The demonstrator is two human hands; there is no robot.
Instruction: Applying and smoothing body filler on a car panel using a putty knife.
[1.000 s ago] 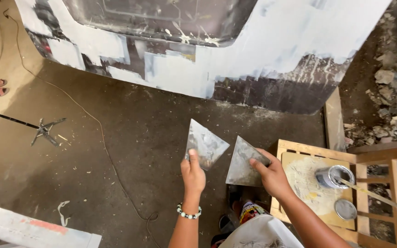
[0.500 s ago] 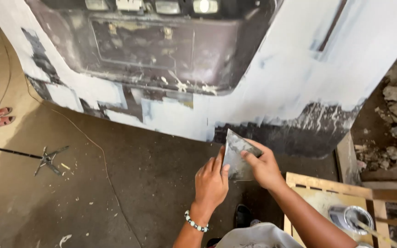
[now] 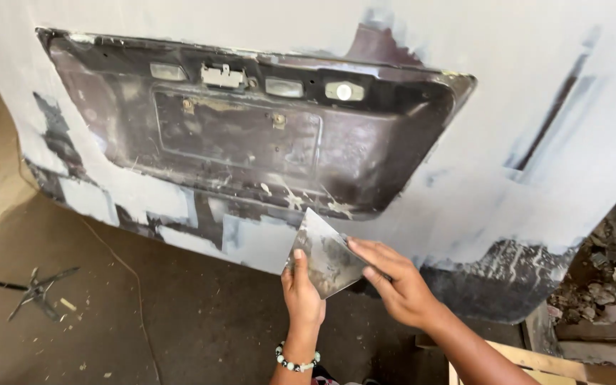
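Near the lower edge of the white-primed car body panel (image 3: 536, 107), left hand (image 3: 302, 289) grips 1 flat grey metal spreader blade (image 3: 326, 253), right hand (image 3: 397, 281) pinching its near-right edge. Filler-spreading step, I'd judge; next calls for laying the blade flat against the panel.

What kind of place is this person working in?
Probably a car body repair shop: a vehicle rear panel patched with pale filler, its plate recess stripped bare, both hands holding a metal spreader blade, and a stained concrete floor.
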